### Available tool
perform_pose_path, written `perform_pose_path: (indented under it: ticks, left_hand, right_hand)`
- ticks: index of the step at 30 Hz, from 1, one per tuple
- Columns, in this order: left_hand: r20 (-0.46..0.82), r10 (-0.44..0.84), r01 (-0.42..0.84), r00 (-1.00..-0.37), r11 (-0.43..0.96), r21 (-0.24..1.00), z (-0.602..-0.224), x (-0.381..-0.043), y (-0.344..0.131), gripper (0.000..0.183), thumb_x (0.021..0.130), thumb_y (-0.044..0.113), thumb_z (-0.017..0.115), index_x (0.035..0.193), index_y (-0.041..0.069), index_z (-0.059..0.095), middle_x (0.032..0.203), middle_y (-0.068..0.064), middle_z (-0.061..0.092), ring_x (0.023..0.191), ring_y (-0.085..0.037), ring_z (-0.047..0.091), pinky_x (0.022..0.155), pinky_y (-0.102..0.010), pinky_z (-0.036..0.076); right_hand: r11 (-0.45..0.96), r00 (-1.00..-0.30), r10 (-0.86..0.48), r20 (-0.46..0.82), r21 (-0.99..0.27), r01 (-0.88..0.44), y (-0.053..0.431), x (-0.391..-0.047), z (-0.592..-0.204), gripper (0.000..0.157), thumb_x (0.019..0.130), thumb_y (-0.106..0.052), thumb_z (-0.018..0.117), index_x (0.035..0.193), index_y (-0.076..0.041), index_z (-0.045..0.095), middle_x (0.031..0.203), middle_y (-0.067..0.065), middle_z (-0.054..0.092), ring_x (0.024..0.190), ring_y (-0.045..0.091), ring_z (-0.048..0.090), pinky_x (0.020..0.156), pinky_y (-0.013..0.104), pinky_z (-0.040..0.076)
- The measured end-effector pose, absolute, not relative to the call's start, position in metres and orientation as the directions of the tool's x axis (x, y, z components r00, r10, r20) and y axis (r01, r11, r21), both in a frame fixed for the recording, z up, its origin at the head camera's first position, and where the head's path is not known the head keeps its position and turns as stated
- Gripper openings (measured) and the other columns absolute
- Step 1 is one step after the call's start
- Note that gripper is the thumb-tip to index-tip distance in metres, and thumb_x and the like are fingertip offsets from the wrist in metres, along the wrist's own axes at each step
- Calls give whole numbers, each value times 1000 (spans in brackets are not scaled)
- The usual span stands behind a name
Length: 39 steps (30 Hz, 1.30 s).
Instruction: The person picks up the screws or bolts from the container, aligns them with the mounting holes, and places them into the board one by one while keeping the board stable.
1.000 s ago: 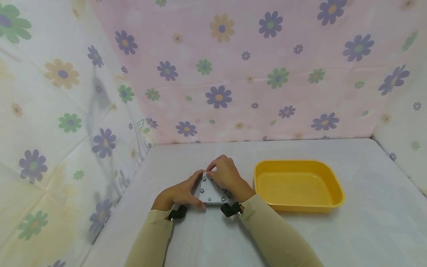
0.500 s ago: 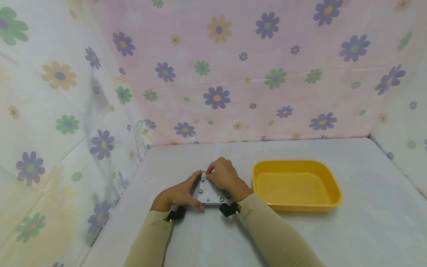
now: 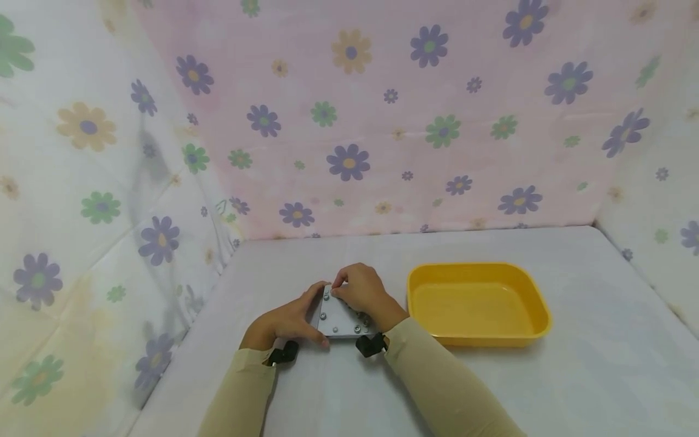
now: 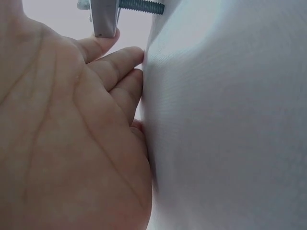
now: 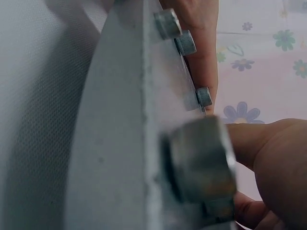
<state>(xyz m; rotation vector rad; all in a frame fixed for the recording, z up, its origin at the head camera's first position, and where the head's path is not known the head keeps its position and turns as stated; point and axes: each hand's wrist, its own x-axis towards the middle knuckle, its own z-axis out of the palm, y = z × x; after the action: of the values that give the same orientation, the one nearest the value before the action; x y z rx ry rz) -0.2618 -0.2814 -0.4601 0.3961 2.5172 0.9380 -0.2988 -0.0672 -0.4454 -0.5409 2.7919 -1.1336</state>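
Note:
A grey metal plate [image 3: 340,318], wide in front and narrow at the back, carries several socket-head bolts [image 3: 357,329]. My left hand [image 3: 289,320] holds its left side, thumb at the front edge and a finger at the far corner. My right hand [image 3: 363,292] reaches over the plate, thumb and index finger pinching at the far corner, apparently on a bolt that the fingers cover. Below the plate [image 4: 104,19], a threaded shank [image 4: 141,5] points toward the tabletop in the left wrist view. A bolt head [image 5: 201,160] looms large and blurred in the right wrist view.
A yellow tray [image 3: 480,306] stands to the right, close to my right forearm. The white tabletop [image 3: 327,400] is bordered by flower-patterned cloth [image 3: 393,121] at the back and sides. A black wrist camera [image 3: 371,345] sits near the plate's front right corner.
The whole scene has shifted slightly left and down in the head view. Both hands stay at the plate, the right fingertips still at its far corner with a small change of pose.

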Motion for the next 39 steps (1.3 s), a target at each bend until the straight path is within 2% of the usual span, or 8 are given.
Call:
perform_pose_path:
  ticks: [12, 20, 25, 30, 35, 39]
  left_hand:
    - [-276, 399, 129, -874, 741, 659, -467, -262, -290, 130, 62, 45, 97, 162, 31, 15, 173, -6, 13, 159, -27, 13, 126, -57, 16]
    - [-247, 416, 159, -875, 729, 666, -465, -266, -281, 129, 60, 45, 98, 160, 29, 19, 171, -7, 18, 157, -27, 19, 125, -57, 19]
    - [-246, 418, 167, -874, 736, 656, -464, -270, -277, 128, 59, 46, 99, 159, 28, 20, 169, -4, 22, 157, -24, 20, 127, -53, 19]
    - [-225, 428, 192, -875, 734, 652, -465, -271, -278, 130, 57, 45, 100, 157, 23, 21, 167, -2, 25, 155, -23, 22, 127, -52, 18]
    - [-209, 430, 196, -878, 724, 662, -467, -273, -277, 130, 57, 44, 100, 157, 23, 20, 166, -3, 25, 155, -23, 21, 127, -53, 18]
    - [-219, 439, 188, -871, 711, 678, -468, -271, -278, 133, 58, 43, 100, 158, 19, 17, 167, -5, 23, 156, -26, 19, 127, -55, 14]
  right_hand:
    - [622, -935, -355, 22, -741, -254, -71, -302, -456, 8, 91, -33, 80, 84, -31, 77, 106, -4, 70, 94, 15, 58, 82, 36, 50]
    - [734, -946, -324, 26, -623, -268, -66, -302, -449, 4, 91, -41, 78, 90, -37, 77, 122, -1, 72, 105, 22, 61, 90, 50, 48]
    - [806, -942, -334, -15, -522, -278, -60, -299, -435, 20, 91, -39, 76, 110, -31, 77, 120, 4, 66, 105, 25, 56, 93, 47, 46]
    - [816, -918, -386, -89, -497, -295, -47, -295, -414, 41, 92, -40, 74, 128, -21, 69, 121, 7, 60, 105, 25, 53, 95, 44, 49]
    - [820, -900, -423, -104, -465, -332, -23, -291, -389, 44, 93, -44, 73, 130, -21, 66, 132, 9, 57, 110, 25, 54, 99, 44, 51]
    - [849, -909, -411, -62, -389, -358, 6, -287, -372, 44, 93, -43, 74, 130, -20, 67, 139, 9, 54, 121, 27, 53, 103, 46, 49]
